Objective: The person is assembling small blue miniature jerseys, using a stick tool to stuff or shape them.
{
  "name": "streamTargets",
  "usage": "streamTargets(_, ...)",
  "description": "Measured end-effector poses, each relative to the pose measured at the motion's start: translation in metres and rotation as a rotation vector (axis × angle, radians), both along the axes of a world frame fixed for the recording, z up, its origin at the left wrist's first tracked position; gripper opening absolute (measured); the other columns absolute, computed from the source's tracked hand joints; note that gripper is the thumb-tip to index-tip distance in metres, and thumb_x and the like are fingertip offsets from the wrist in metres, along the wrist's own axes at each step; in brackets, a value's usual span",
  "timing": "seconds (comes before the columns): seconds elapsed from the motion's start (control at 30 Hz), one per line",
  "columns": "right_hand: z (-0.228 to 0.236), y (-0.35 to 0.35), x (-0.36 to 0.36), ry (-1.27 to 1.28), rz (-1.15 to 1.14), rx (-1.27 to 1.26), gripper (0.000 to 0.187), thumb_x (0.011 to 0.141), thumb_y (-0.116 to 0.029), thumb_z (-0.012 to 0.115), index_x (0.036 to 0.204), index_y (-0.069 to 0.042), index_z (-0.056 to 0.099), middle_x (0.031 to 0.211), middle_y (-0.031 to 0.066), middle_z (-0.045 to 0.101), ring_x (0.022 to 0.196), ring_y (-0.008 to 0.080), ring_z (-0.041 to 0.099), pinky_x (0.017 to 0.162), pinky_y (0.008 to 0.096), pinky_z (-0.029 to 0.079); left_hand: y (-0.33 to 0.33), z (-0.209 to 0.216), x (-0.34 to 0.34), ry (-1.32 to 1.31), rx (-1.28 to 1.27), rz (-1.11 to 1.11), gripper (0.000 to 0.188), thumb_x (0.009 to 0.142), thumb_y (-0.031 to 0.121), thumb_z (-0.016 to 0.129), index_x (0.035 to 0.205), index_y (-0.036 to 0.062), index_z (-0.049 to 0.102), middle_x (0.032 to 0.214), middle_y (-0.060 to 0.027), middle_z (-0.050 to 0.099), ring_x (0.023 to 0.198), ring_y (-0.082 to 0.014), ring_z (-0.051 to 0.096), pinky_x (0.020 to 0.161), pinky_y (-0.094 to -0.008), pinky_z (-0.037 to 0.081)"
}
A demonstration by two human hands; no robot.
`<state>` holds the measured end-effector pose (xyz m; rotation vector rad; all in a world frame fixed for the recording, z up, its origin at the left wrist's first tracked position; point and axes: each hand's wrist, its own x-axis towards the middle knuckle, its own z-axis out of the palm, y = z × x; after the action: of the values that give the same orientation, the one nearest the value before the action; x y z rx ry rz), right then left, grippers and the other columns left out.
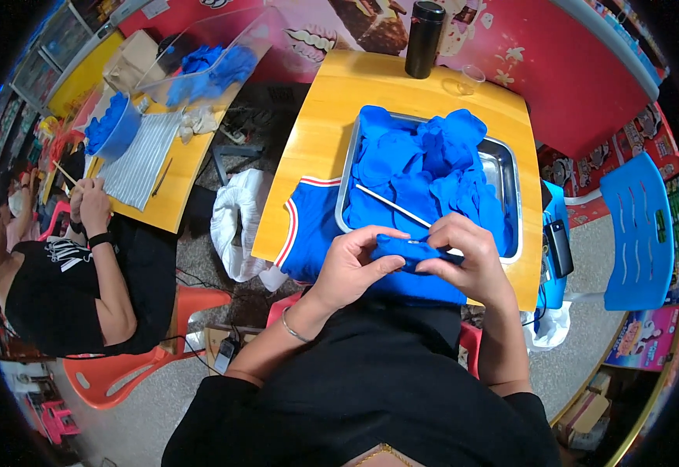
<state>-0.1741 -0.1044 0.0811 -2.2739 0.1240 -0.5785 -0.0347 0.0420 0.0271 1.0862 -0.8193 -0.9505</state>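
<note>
Close in front of me, both hands pinch a small folded blue fabric piece (403, 247). My left hand (349, 268) is closed on its left end. At the other end, the fingers of my right hand (465, 247) are closed too, and a thin white stick (390, 204) runs out of them up to the left. A small pale spot shows on the fabric between my fingertips. Just beyond stands a metal tray (513, 194) heaped with loose blue fabric pieces (409, 159). Under the tray's near left side lies a blue cloth with red-and-white trim (312, 226).
On my yellow table (331, 93) stand a black bottle (424, 39) and a clear cup (470, 78). To the left, a person in black (67, 288) works at another table with a blue basin (115, 128). A blue chair (639, 226) is at the right.
</note>
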Motion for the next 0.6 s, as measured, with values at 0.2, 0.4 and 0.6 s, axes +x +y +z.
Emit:
streamTargets(0.2,0.003,0.005,0.007,0.004,-0.073,0.083,0.028,0.064,-0.016,0.079,0.077,-0.003,0.057,0.079,0.0067,0.056,0.074,0.0200,0.058,0.060,0.0286,0.047,-0.006,0.002,0.007,-0.040,-0.034,0.051,0.026,0.079,0.005,0.068,0.104,0.0029,0.062,0.083,0.0014,0.059,0.070,-0.0009,0.049,0.058,-0.0151,0.040)
streamTargets(0.4,-0.002,-0.004,0.009,0.012,-0.077,-0.100,0.026,0.064,-0.017,0.078,0.079,-0.007,0.059,0.077,0.0050,0.055,0.069,0.0204,0.057,0.058,0.0301,0.047,-0.015,-0.003,0.016,-0.097,-0.035,0.073,0.026,0.077,0.007,0.070,0.102,0.0030,0.063,0.090,-0.0019,0.062,0.074,-0.0039,0.052,0.061,-0.0173,0.043)
streamTargets(0.6,-0.005,-0.011,0.023,-0.101,-0.099,-0.154,0.025,0.061,-0.015,0.078,0.077,-0.010,0.059,0.075,0.0040,0.053,0.067,0.0215,0.057,0.056,0.0322,0.046,-0.028,-0.006,0.031,-0.211,-0.163,0.044,0.024,0.077,0.007,0.070,0.100,0.0022,0.064,0.094,-0.0064,0.064,0.080,-0.0102,0.057,0.069,-0.0212,0.045)
